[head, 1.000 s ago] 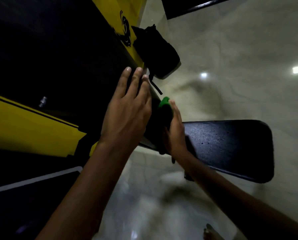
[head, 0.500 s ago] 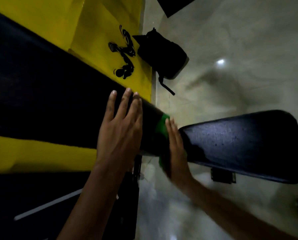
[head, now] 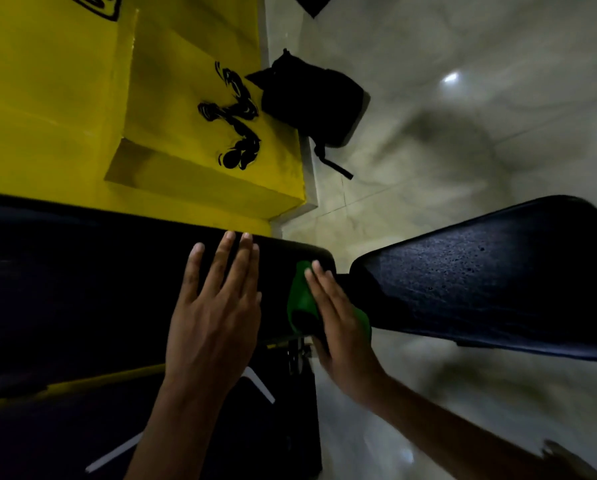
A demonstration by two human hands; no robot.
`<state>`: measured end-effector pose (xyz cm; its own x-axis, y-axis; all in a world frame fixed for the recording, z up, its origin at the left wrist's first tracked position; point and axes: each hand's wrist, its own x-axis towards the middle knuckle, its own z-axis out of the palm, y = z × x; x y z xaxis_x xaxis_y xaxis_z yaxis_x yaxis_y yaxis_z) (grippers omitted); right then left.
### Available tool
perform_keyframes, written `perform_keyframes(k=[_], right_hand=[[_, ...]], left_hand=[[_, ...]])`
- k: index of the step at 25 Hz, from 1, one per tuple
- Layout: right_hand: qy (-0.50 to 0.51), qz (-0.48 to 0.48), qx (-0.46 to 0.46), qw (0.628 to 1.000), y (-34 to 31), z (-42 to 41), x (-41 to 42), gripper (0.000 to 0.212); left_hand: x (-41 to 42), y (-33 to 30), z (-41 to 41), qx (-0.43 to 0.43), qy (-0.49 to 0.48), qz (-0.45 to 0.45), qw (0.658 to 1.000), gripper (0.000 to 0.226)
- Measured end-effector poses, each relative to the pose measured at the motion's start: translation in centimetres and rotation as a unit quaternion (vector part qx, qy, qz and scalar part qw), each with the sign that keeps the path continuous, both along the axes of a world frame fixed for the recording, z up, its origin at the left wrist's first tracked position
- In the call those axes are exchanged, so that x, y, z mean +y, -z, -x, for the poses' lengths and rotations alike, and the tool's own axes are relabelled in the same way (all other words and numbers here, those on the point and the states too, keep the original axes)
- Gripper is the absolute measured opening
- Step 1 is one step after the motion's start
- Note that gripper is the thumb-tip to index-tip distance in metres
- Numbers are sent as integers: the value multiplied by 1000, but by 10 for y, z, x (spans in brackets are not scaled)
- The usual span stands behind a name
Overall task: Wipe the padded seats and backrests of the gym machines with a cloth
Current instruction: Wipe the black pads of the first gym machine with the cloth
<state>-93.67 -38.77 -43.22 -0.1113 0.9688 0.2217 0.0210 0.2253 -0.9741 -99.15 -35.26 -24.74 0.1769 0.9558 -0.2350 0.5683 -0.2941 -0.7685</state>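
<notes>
Left hand (head: 217,313) lies flat on the black backrest pad (head: 82,278), fingers straight and slightly spread, holding nothing. Right hand (head: 342,323), fingers also straight, presses a green cloth (head: 302,296) against the pad's rounded end, just beside the gap to the seat pad (head: 480,278). A black backpack (head: 314,102) sits on the pale floor (head: 463,133) against the yellow wall (head: 65,98).

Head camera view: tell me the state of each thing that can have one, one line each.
left hand: open, flat on the long black pad, fingers straight.
right hand: open, straight fingers pressing the green cloth.
green cloth: bunched under the right hand at the long pad's end.
long black pad: both hands on it.
wider black pad: top speckled with small spots.
black bag: on the floor against the yellow wall.
</notes>
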Motion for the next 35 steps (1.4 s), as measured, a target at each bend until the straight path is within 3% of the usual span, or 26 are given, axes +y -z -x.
perform_keyframes(k=[3, 5, 9, 13, 15, 19, 21, 24, 26, 29, 30, 32, 33, 35], right_hand=[[-10, 121, 19, 992, -2, 5, 46, 90], [15, 106, -9, 994, -4, 8, 29, 86], [-22, 62, 23, 998, 8, -1, -12, 75], [-14, 175, 2, 984, 7, 12, 60, 75], [-14, 167, 8, 986, 4, 10, 50, 72], [-143, 143, 49, 978, 22, -30, 14, 65], [-171, 142, 7, 975, 29, -49, 41, 59], [-257, 85, -111, 956, 36, -81, 97, 68], [-325, 15, -235, 916, 31, -104, 126, 68], [-378, -66, -371, 845, 34, -122, 155, 70], [-396, -88, -412, 816, 36, -122, 159, 69], [-428, -161, -463, 760, 46, -118, 159, 64], [-445, -225, -466, 731, 52, -115, 157, 62], [-460, -321, -494, 664, 72, -113, 157, 60]], left_hand=[[2, 4, 2, -1, 11, -2, 1000, 54], [2, 7, 1, -4, 4, 3, 1000, 54], [1, 12, 2, -20, -3, 3, 1000, 55], [2, 20, 3, -35, -4, -12, 999, 56], [1, 23, 3, -45, -11, -15, 999, 55], [3, 33, 0, -74, -32, -32, 996, 55], [4, 43, -4, -101, -56, -62, 991, 55], [6, 67, -11, -169, -98, -101, 976, 53], [3, 89, -18, -228, -126, -126, 957, 49], [-3, 132, -43, -333, -220, -166, 902, 55], [-5, 145, -54, -390, -271, -176, 862, 58], [-8, 169, -76, -504, -380, -197, 750, 57], [-11, 183, -84, -538, -426, -215, 695, 56], [-17, 219, -99, -555, -505, -226, 621, 56]])
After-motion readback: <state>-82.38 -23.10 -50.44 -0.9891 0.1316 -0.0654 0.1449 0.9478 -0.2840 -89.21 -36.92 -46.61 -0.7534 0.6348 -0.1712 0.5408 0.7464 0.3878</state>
